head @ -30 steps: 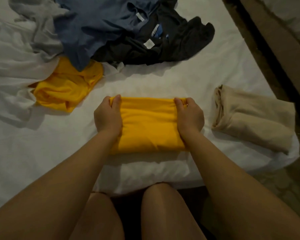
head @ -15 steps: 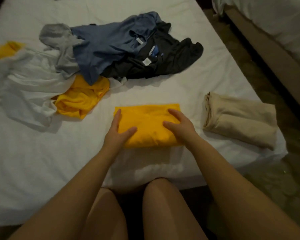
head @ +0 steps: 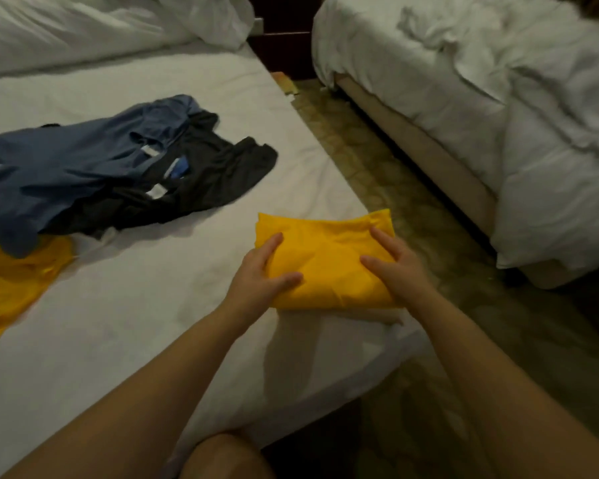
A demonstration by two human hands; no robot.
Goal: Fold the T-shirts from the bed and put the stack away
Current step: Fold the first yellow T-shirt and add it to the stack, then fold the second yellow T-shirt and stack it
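My L hand (head: 261, 271) & R hand (head: 396, 269) lie flat, fingers nearly straight, gripping nothing, on the folded yellow shirt (head: 325, 257) lower centre-right (corner of the bed (head: 135, 305)), prob. squaring it onto the beige shirt (head: 393, 318) for a neat stack.

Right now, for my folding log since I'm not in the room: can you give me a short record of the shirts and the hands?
folded: yellow T-shirt, at the near right corner of the bed
beneath it: a pale edge shows; cannot tell what it is
left hand: against the shirt's left side, thumb on top
right hand: fingers flat on the shirt's right side
unfolded: blue T-shirt, black T-shirt, crumpled yellow garment, heaped at the left
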